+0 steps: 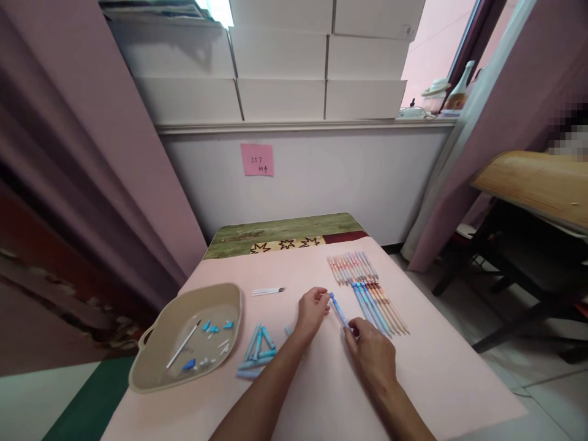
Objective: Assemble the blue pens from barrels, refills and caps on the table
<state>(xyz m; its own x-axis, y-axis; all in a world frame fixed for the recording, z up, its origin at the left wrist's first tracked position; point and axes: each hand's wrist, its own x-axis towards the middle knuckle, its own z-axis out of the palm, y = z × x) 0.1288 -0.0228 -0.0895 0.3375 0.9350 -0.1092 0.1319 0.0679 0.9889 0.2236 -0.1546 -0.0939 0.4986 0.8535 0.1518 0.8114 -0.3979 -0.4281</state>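
In my right hand (371, 350) is the lower end of a blue pen (340, 311), pinched between thumb and fingers. The pen slants up and left over the pink tabletop. At its upper, darker blue end are the curled fingertips of my left hand (314, 309), closed on it. Just right of my hands lies a row of finished-looking pens, blue ones (373, 311) beside brownish ones (390, 309). Behind them is a second row of pale pens (353, 268). Several blue pen barrels (258, 355) lie in a loose pile left of my left forearm, which partly hides another.
A beige basket (151, 367) at the left holds a white refill (184, 344), blue clip-like pieces (211, 329) and small white bits. White refills with dark tips (269, 291) lie beyond the pile. A pink note (257, 160) is on the wall; a wooden table (537, 184) stands right.
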